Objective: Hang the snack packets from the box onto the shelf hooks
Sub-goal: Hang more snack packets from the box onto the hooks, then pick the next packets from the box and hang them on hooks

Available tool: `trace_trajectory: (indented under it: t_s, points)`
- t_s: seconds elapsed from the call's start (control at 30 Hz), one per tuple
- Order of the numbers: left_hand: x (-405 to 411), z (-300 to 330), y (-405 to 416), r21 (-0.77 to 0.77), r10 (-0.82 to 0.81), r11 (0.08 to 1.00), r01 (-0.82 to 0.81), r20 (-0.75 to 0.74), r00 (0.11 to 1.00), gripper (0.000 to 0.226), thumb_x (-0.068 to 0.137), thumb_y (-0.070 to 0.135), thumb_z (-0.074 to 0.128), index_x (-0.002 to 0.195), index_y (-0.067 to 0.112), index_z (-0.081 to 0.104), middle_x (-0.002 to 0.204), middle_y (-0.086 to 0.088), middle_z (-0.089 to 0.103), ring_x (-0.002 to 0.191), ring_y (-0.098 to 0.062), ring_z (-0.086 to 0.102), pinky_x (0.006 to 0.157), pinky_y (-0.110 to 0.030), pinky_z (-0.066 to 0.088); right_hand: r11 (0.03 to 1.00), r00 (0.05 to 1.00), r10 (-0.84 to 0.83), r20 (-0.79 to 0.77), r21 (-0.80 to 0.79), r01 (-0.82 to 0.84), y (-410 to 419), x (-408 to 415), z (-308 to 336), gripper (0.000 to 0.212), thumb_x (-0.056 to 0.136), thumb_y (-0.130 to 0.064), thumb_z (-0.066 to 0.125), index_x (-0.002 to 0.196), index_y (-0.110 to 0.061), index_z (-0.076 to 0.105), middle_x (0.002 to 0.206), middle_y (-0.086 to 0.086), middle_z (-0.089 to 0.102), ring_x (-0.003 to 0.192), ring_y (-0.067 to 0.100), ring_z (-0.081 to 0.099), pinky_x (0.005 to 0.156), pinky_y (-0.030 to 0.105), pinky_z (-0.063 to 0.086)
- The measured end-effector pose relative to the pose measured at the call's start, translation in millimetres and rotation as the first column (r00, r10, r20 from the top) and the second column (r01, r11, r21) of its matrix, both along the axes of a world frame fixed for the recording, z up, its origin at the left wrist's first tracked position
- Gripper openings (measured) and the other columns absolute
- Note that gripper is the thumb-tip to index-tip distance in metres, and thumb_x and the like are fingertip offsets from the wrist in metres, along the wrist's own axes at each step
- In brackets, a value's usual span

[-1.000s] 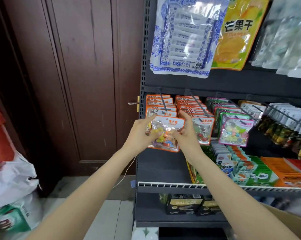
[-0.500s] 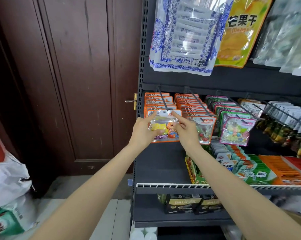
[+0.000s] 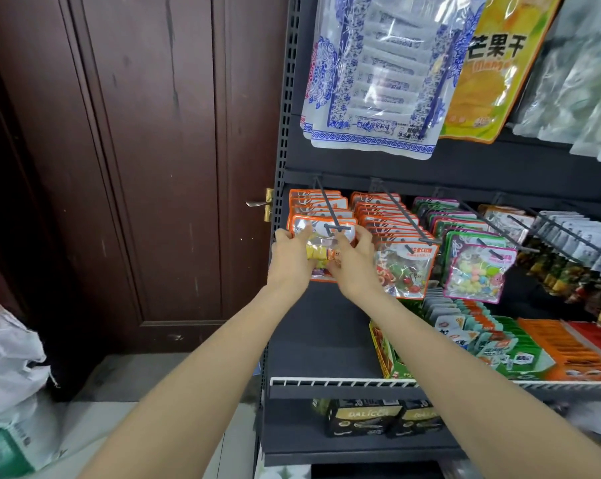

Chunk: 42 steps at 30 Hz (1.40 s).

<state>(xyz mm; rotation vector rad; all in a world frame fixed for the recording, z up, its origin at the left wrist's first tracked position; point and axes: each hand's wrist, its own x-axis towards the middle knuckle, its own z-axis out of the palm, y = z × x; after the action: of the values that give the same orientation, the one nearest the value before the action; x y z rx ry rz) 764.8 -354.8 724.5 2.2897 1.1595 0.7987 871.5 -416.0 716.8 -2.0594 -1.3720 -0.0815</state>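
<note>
An orange-edged clear snack packet [image 3: 321, 252] with yellow and orange sweets inside sits at the tip of the leftmost shelf hook [image 3: 328, 210]. My left hand [image 3: 290, 259] grips its left side and my right hand [image 3: 352, 261] grips its right side. Its top edge is level with the hook's end, in front of several matching orange packets [image 3: 314, 203] that hang on the same hook. The box is out of view.
More hooks to the right carry orange packets [image 3: 403, 267] and green-and-pink packets [image 3: 475, 271]. Large bags [image 3: 371, 74] hang above. A lower shelf [image 3: 326, 382] holds boxed snacks. A brown door [image 3: 136, 160] stands to the left, with white sacks [image 3: 8, 361] on the floor.
Both hands have raised the packet and pushed it back from in front of the shelf to the tip of the leftmost hook.
</note>
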Motion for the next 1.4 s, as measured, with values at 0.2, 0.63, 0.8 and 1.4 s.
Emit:
trace_trajectory:
  t_s: [0.2,0.63,0.8,1.4]
  points:
    - [-1.9,1.0,-9.6,0.249,0.193,0.951,-0.185,-0.011,0.981,0.046,0.086,0.018,0.066,0.129,0.021,0.050,0.130,-0.008,0.037,0.118,-0.025,0.040,0.087,-0.035,0.043,0.998,0.998,0.059,-0.025,0.037,-0.058,-5.3,2.8,8.7,0.053,0.092,-0.004,0.052,0.142,-0.009,0.035,0.154,0.006,0.011,0.141,0.021,0.019,0.114,0.028,0.024]
    - [68.3,-62.7,-166.1,-0.029,-0.271,0.961,0.275,0.112,0.956,0.017,0.091,0.021,0.055,0.106,0.017,0.062,0.092,0.003,0.063,0.082,-0.016,0.060,0.071,-0.034,0.052,0.981,0.955,-0.186,-0.229,-0.094,0.169,-204.3,65.7,-63.7,0.023,0.094,-0.014,0.051,0.112,-0.017,0.065,0.105,0.000,0.068,0.093,0.017,0.063,0.082,0.035,0.053]
    - [143.0,-117.8,-271.2,-0.232,-0.453,0.864,0.447,0.031,0.891,0.016,0.093,0.017,0.053,0.105,0.014,0.063,0.091,0.000,0.066,0.084,-0.017,0.064,0.073,-0.034,0.053,0.841,0.866,-0.443,-0.232,-0.442,0.311,-329.4,127.4,-133.6,0.024,0.093,-0.016,0.049,0.108,-0.017,0.067,0.101,0.008,0.070,0.094,0.028,0.065,0.077,0.037,0.054]
    - [277.1,-279.8,-432.2,-0.407,-0.532,0.772,0.488,-0.834,0.145,0.035,0.091,-0.010,0.043,0.124,0.002,0.050,0.123,-0.017,0.055,0.111,-0.032,0.057,0.084,-0.039,0.049,0.633,0.730,-0.389,-0.562,-0.739,-0.232,-512.5,255.8,-286.4,0.069,0.084,-0.033,0.069,0.142,-0.013,0.037,0.143,0.005,0.044,0.129,0.022,0.044,0.096,0.023,0.037]
